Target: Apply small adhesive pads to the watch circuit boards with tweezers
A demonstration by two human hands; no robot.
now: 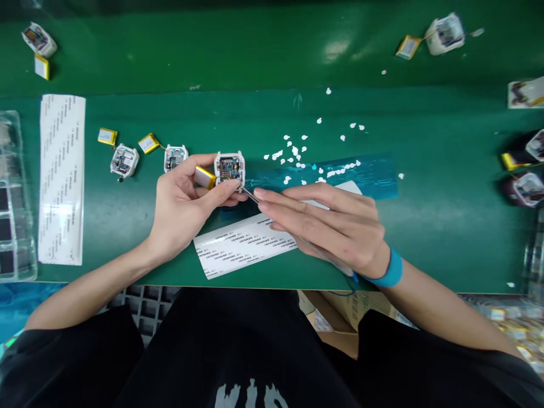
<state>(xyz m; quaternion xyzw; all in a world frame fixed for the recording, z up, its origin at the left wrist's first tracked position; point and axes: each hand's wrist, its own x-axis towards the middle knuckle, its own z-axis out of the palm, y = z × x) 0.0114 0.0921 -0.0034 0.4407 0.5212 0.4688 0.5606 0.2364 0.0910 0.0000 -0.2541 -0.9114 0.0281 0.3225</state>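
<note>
My left hand (182,198) grips a small white smartwatch case (230,170), its open side up and a circuit board showing inside. A yellow-edged silver battery (204,177) hangs out at the case's left side, against my fingers. In my right hand (335,221) are slim metal tweezers (251,196), with their tip at the lower right corner of the case. The far end of the tool is partly covered by my palm. Below both hands lies a white printed sheet (242,249), partly hidden by the right hand.
Two more open cases (124,161) with batteries lie left. A white label strip (62,181) and a clear compartment tray (19,226) stand further left. Many small white stickers (294,151) are scattered around a blue film (378,175). Other cases (446,34) lie along the back and right.
</note>
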